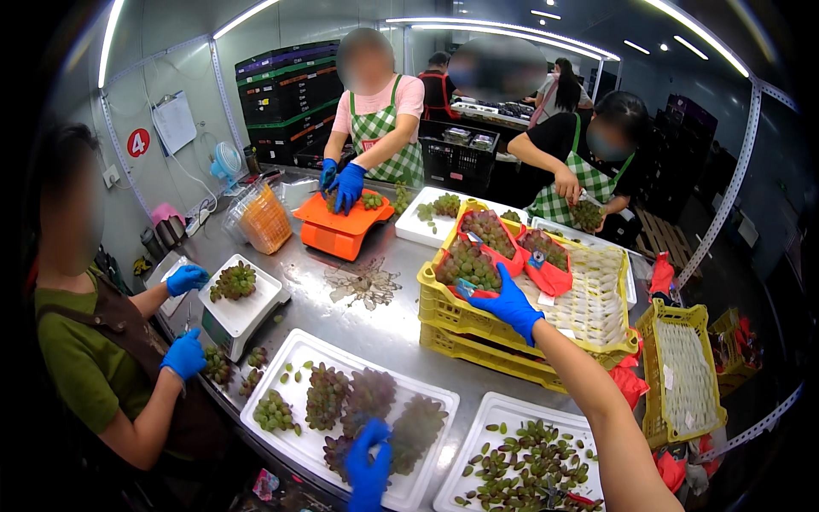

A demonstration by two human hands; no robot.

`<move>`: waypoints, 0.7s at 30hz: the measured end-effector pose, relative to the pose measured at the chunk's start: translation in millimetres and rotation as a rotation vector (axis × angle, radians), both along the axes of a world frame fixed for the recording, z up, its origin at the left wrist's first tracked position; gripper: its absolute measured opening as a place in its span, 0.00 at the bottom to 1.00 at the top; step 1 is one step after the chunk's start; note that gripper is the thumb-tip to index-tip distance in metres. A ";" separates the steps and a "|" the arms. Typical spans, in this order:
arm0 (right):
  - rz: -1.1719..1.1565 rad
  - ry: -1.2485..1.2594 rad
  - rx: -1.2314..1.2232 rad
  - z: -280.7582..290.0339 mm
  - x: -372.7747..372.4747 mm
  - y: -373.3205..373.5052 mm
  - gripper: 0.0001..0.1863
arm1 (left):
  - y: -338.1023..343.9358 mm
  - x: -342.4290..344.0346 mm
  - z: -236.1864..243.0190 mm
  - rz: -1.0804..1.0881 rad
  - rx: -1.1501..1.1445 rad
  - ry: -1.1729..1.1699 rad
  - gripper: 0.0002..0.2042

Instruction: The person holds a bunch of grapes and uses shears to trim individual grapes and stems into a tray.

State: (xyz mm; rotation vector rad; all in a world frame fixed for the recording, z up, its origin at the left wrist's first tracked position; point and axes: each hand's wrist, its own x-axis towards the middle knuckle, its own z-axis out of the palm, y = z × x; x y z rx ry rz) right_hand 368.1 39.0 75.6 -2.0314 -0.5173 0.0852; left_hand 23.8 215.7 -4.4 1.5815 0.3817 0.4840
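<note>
1. The right hand [509, 307], in a blue glove, is at the near bunch of reddish-green grapes in red wrapping [469, 263], which lies at the left end of the upper yellow plastic crate [522, 334]. Its fingers are spread around the bunch's near edge; whether they grip I cannot tell.
2. The left hand [368, 468], also blue-gloved, is over the white rectangular tray of grape bunches [294, 346], just beside a dark bunch. Its fingers are blurred, so I cannot tell if they pinch anything.
3. To handle the wrapped bunch well, I would cup it from beneath and the side, spread the pressure through the wrapping, and avoid squeezing single berries.
4. I would also keep it from rubbing its neighbours, and keep the left hand light, since pressing on the tray's bunches could knock berries loose.
5. Wrapped bunches in the crate: three, the near one included; the other two are behind it [488, 229] and to its right [543, 249].
6. Yellow crates stacked on the steel tabletop [388, 322]: two.
7. Bunches in the tray: five, one greener than the rest.
8. Weighing scales: two, one orange [341, 239], one white-topped [245, 309].
9. The neighbouring white tray of loose grapes [488, 410] holds too many berries to count.
</note>
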 end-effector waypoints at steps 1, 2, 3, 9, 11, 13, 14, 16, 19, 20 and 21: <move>0.000 -0.063 -0.021 -14.8 16.7 -6.8 0.55 | -19.4 0.7 -7.2 -0.022 -0.252 0.035 0.21; 0.015 -0.058 -0.056 -9.7 14.1 -0.9 0.54 | -35.1 0.0 -11.3 -0.029 -0.498 0.075 0.20; 0.022 -0.055 -0.088 0.1 6.7 1.6 0.54 | -48.2 1.7 -8.8 -0.064 -0.495 0.044 0.19; -0.031 0.046 -0.155 38.6 15.2 -12.4 0.45 | -79.0 4.9 11.3 -0.188 -0.440 0.003 0.18; -0.016 0.282 0.028 60.9 30.9 -28.6 0.41 | -75.6 4.8 11.1 -0.190 -0.398 -0.013 0.17; 0.118 0.451 0.213 67.0 33.9 -50.9 0.33 | -65.7 1.3 9.9 -0.189 -0.331 -0.015 0.17; 0.083 0.421 0.227 68.0 27.3 -58.8 0.27 | -62.5 -0.4 9.8 -0.186 -0.299 -0.019 0.17; 0.040 0.483 0.314 76.9 -9.2 -68.1 0.25 | -62.5 -2.2 12.7 -0.163 -0.364 -0.034 0.15; 0.133 0.521 0.383 77.9 -84.8 -93.3 0.22 | -65.6 -7.1 22.3 -0.171 -0.408 -0.033 0.19; 0.085 0.557 0.407 77.8 -115.6 -131.9 0.22 | -81.3 6.0 21.5 -0.294 -0.446 -0.037 0.25; 0.087 0.722 0.481 54.8 -136.1 -157.0 0.22 | -92.2 11.3 20.3 -0.366 -0.456 -0.031 0.32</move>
